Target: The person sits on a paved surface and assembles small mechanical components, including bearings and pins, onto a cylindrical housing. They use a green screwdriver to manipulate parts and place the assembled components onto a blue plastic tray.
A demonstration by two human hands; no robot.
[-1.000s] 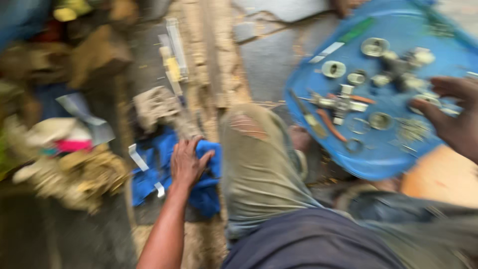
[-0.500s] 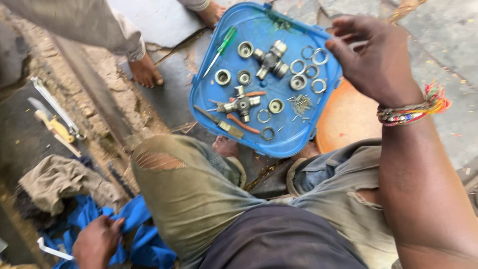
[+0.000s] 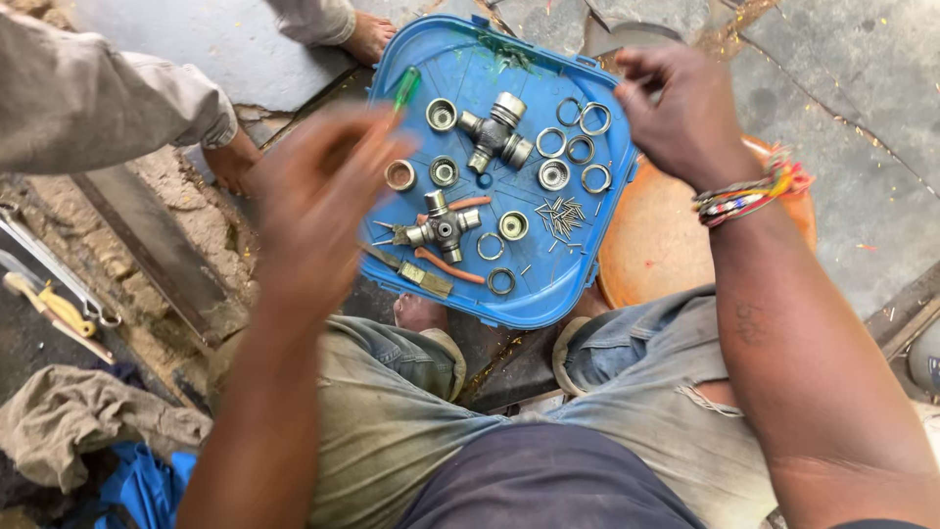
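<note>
Between the seated person's knees, on the ground, a blue plastic tray is seen from above, with parts laid out loose in it. Two metal cross-shaped joint pieces are set apart in the tray: a larger cross joint near the far side and a smaller cross joint nearer the middle. Around them round bearing cups are scattered singly, thin metal rings are grouped toward the right, and a small heap of needle rollers lies near the centre. A green-handled screwdriver rests at the tray's left rim, and orange-handled pliers lie beside the smaller joint. Judged from this layout, the joints have been taken apart and sorted, and nothing appears refitted yet. The left hand is blurred above the tray's left edge, fingers spread and nothing held, so its grip is loose. The right hand is curled at the tray's right rim; whether something small is pinched cannot be told. An orange round lid is partly covered by the tray. Another person's bare foot stands just beyond.
</note>
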